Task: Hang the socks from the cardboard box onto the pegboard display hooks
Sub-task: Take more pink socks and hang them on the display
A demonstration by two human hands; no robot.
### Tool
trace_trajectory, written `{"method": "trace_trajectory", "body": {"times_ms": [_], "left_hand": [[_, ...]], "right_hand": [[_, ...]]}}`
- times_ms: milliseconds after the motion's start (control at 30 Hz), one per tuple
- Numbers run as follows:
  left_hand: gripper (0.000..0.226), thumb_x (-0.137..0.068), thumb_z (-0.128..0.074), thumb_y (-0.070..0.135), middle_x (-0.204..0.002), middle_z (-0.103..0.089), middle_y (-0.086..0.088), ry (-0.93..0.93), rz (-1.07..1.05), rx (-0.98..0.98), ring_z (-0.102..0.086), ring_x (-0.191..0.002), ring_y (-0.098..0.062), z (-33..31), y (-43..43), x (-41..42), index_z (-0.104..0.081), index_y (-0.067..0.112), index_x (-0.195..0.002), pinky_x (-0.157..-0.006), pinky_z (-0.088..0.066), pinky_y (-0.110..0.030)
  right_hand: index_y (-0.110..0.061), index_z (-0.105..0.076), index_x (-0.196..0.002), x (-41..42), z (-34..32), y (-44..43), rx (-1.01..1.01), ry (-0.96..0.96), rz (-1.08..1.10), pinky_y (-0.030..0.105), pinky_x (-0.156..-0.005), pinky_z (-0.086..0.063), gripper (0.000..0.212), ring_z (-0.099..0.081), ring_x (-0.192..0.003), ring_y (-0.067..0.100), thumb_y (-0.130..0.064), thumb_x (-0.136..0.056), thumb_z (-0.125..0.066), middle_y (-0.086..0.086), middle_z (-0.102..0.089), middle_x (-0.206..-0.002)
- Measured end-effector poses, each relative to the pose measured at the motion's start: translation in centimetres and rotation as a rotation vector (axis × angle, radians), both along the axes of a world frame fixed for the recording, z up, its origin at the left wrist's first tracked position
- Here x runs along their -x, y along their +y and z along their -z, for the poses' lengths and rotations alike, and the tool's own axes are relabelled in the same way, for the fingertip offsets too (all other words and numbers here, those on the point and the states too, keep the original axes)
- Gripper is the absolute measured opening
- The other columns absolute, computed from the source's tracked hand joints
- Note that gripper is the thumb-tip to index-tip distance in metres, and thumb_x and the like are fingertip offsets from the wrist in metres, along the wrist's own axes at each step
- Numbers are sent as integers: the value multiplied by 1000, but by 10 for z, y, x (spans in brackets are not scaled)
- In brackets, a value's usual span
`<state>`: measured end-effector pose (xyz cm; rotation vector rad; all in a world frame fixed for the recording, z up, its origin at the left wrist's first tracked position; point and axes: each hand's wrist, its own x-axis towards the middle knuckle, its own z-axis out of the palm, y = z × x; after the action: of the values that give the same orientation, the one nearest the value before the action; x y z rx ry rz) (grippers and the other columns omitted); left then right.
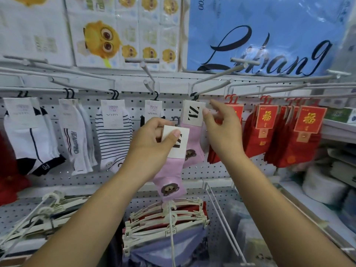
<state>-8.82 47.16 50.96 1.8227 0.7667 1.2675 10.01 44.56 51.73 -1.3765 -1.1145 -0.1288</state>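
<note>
Holding a pink sock pair [169, 170] at frame centre, your left hand [152, 139] pinches its white header card, thumb on the front, other fingers behind. The pair's grey plastic hanger hook [176, 120] pokes up above the card, just below and left of the hung pink pair [192, 135], apart from any peg. The sock's bear-face toe hangs down over the white clip hangers [165, 218] at lower centre.

Your right hand [221, 128] sits right of centre, fingers loosely spread and curled, gripping nothing; the thumb tip touches the right edge of the hung pair's card. Whether the forefinger touches the peg [212, 79] above it is unclear.

That hung pink pair dangles from a black hook at the base of a long grey peg that runs up and right. Open pegboard [134, 101] shows in narrow strips between the columns. Left of your hands: striped white socks [113, 135], then more white pairs. Right: red sock packs [277, 132] with gold characters, packed tight, touching your right wrist area.

Upper row pegs jut toward you at several angles, crowding the space above the cards. A wire basket edge [221, 218] runs diagonally at lower right.

Cardboard box is out of view. Card text is too small to read. Both forearms are cut by the bottom edge. Far left red items and far right shelf goods are blurred and cropped.
</note>
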Motion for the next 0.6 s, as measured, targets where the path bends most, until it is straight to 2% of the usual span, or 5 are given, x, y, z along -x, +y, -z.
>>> {"method": "trace_trajectory", "body": {"times_ms": [133,233,400,500,600], "left_hand": [[31,-94,-71,33,-104,-75,6,32,-48,7,-72,-93,-15,0,-1,-12,-53,31,-119,-79,-60,-35],[34,-99,-64,32,-113,-73,6,78,10,3,-70,-100,-14,-2,-8,-20,-48,31,-129,-90,-56,-40],[34,-106,-50,27,-122,-67,11,144,66,-53,-65,-102,-5,-8,-18,-24,-40,30,-139,-83,-53,-23],[35,-105,-52,25,-121,-64,12,105,47,-55,-63,-98,1,-10,-22,-25,-35,30,-136,-77,-51,-18],[45,-99,-62,27,-123,-55,12,-25,-194,-99,-58,-104,0,-13,-20,-20,-35,26,-134,-88,-53,-27]], "right_hand": [[-21,-71,-123,18,6,-37,45,60,-314,20,-78,-51,30,-63,-81,-1,-38,-99,-62,-16,-70,-90],[-18,-76,-113,17,5,-50,79,38,-426,15,-61,-52,19,-62,-72,-3,-18,-97,-67,-1,-73,-95],[-21,-75,-114,2,-2,-59,119,-48,-468,27,-84,-59,25,-69,-93,25,-7,-94,-69,3,-76,-98],[-27,-74,-110,-2,-9,-58,90,-71,-458,31,-89,-60,27,-69,-98,25,-5,-94,-69,4,-76,-102],[-28,-73,-110,-12,-19,-52,32,-65,-393,25,-88,-59,28,-69,-93,10,-5,-95,-67,-3,-75,-100]]}}
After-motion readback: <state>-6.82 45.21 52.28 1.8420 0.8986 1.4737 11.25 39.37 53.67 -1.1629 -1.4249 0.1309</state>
